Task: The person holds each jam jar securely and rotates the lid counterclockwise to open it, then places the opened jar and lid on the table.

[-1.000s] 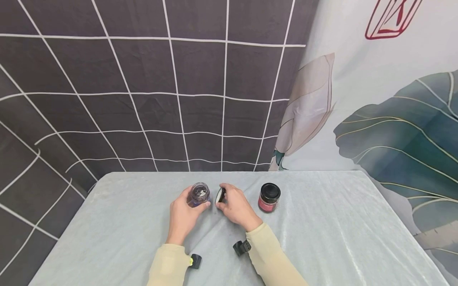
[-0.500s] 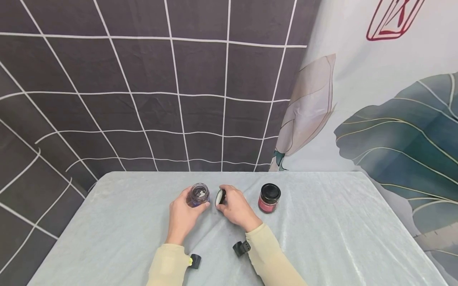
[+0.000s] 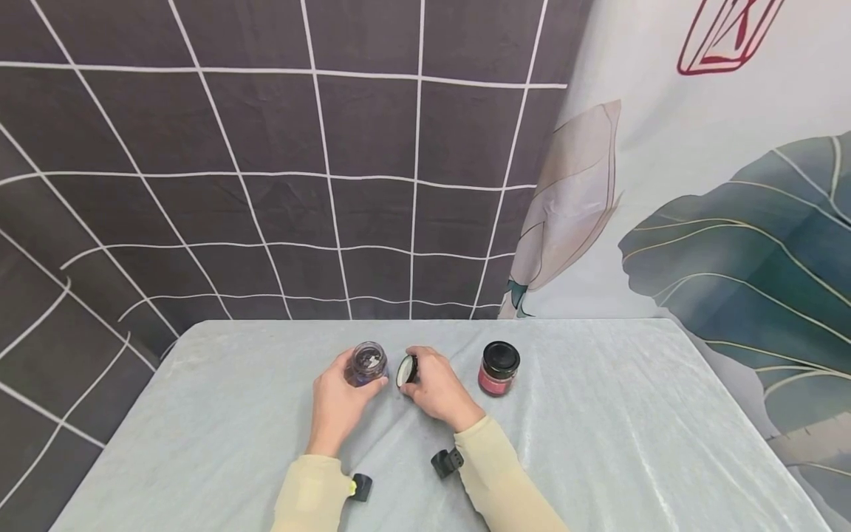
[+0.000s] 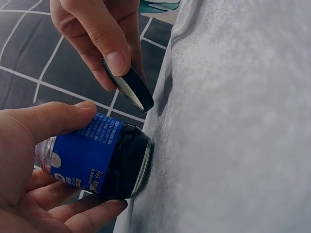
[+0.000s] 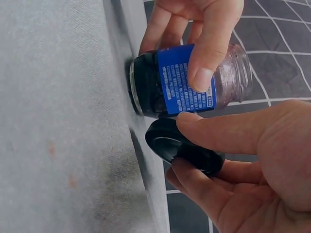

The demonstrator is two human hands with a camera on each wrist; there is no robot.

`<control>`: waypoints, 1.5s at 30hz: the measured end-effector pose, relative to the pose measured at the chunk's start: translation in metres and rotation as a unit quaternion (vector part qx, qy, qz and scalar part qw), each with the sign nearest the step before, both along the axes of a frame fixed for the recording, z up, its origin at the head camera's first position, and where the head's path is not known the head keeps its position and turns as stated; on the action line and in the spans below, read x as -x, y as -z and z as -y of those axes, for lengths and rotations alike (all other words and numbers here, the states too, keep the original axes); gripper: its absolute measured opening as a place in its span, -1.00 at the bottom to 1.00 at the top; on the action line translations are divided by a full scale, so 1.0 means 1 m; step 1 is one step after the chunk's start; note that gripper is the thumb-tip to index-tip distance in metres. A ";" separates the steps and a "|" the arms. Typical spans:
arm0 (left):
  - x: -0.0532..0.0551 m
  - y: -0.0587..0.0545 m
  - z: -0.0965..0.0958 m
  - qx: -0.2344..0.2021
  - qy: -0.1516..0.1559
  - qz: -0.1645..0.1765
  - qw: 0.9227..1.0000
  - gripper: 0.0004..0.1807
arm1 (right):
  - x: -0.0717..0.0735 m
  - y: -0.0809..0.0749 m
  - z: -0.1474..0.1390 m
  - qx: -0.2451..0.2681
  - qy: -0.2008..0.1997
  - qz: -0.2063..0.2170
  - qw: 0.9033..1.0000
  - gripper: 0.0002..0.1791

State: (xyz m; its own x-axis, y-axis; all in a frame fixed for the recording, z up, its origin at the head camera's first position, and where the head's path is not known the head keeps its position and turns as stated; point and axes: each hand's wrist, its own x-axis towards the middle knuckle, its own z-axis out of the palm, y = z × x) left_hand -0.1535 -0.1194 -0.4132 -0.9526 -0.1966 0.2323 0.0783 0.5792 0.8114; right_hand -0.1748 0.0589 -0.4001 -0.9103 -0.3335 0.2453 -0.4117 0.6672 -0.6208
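My left hand grips a small glass jar with a blue label and dark contents low in it. The jar stands upright on the cloth, its mouth uncovered. Just to its right, my right hand pinches a black screw lid between thumb and fingers. The lid is tipped on edge, its pale inner side turned toward the jar, with a small gap between the two in the head view. In the left wrist view the lid's lower edge comes down close to the cloth.
A second jar with a black lid and a red-pink label stands to the right of my right hand. Pale grey cloth covers the table. Behind its far edge hangs a dark gridded curtain, beside a leaf-patterned white one.
The lid in my right hand has turned slightly, so more of its pale inner side faces the head camera. My left hand and the jar stay in place.
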 end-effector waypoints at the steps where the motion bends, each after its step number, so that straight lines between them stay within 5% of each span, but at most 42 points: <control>1: 0.000 0.000 0.000 -0.002 0.000 0.001 1.000 -0.21 | 0.000 0.000 0.000 0.000 0.000 0.001 1.000 -0.38; 45: -0.001 0.001 -0.001 -0.006 0.006 0.003 1.000 -0.23 | 0.001 0.007 -0.002 -0.017 0.023 0.074 0.997 -0.33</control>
State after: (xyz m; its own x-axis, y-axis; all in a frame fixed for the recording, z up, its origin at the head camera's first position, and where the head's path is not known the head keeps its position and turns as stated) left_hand -0.1523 -0.1189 -0.4138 -0.9562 -0.1886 0.2240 0.0796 0.5687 0.8187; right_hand -0.1759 0.0607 -0.4068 -0.9502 -0.2961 0.0969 -0.2858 0.7046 -0.6495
